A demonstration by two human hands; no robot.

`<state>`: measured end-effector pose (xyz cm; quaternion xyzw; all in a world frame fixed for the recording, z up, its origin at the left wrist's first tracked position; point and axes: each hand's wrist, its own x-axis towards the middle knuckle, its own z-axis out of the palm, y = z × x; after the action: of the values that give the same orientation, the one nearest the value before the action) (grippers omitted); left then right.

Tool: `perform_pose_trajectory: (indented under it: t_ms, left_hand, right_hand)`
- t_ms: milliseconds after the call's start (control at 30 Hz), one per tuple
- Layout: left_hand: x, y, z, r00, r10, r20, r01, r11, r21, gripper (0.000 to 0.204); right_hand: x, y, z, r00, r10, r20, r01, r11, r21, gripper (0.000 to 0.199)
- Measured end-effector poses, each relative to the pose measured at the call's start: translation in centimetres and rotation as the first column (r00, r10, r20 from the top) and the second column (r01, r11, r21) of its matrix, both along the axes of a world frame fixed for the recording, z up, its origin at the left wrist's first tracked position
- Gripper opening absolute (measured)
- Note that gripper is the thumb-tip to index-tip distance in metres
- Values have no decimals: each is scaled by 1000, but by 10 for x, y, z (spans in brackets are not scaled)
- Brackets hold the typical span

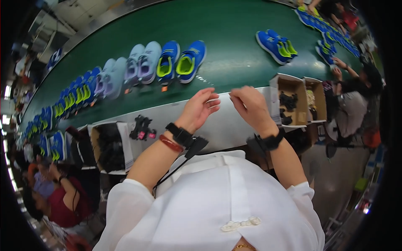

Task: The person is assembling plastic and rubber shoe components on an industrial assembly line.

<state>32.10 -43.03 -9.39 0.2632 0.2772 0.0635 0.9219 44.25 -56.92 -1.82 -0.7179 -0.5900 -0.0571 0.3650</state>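
My left hand [197, 109] hovers over the metal edge in front of the green table, palm turned inward and fingers half bent and apart, with nothing visible in it. Opposite it, my right hand [252, 108] is closed, thumb against bent fingers; whatever it may hold is hidden. A gap separates the two hands. Just beyond the left one stands a blue sneaker with a lime lining [193, 62], beside its mate [168, 62], which has an orange tag at its heel. Farther right, a pair of blue sneakers [276, 47] sits on the green surface.
Pale lavender sneakers [144, 62] and more blue ones line the green table [234, 25] leftward. Cardboard boxes [293, 85] of small black parts stand at right, another box [127, 146] at left beside black clips [143, 127]. Co-workers [351, 92] sit on both sides.
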Motion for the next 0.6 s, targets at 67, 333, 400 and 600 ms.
perform_pose_trajectory:
  t_ms: [67,333,400,600]
  left_hand:
    - [-6,11,7,995,86,57,-83,995,-56,24]
    - [-12,22,19,950,236,204,-210,967,-141,16]
    - [-8,19,16,946,252,204,-236,966,-102,16]
    - [7,3,16,965,192,178,-225,956,188,13]
  right_hand:
    - [-17,-10,-15,992,74,-99,-81,995,-60,13]
    - [-90,-13,-25,594,33,-803,-491,807,-330,54]
    - [-95,-9,-27,511,-90,-855,-545,735,-403,64]
    - [-105,-8,-47,151,-163,-975,-426,879,-213,48]
